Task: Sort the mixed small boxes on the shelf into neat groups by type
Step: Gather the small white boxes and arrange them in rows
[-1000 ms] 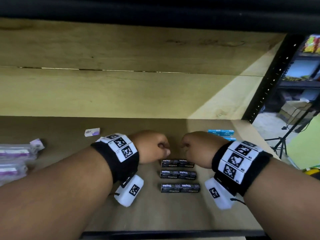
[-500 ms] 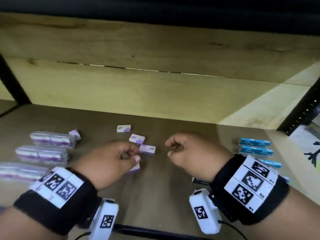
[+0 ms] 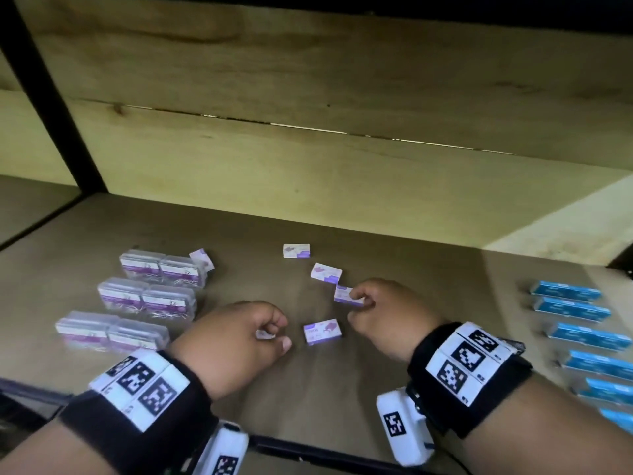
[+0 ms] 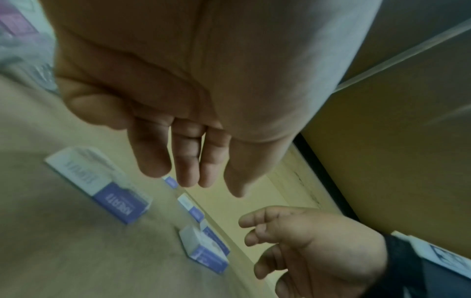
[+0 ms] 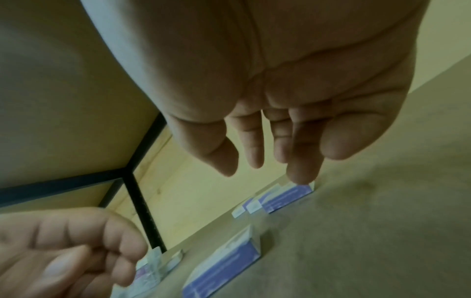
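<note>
Our right hand (image 3: 390, 313), fingers loosely bent, only touches a purple box (image 3: 342, 293); we should pinch both sides before lifting. Our left hand (image 3: 233, 337) hangs loosely curled, empty.

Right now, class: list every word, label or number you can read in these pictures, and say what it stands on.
None reads surely.
Small purple-and-white boxes: lettering blurred.
Clear cases: labels blurred.
Blue boxes: print too small.
Wristbands: square code patterns, no words.
</note>
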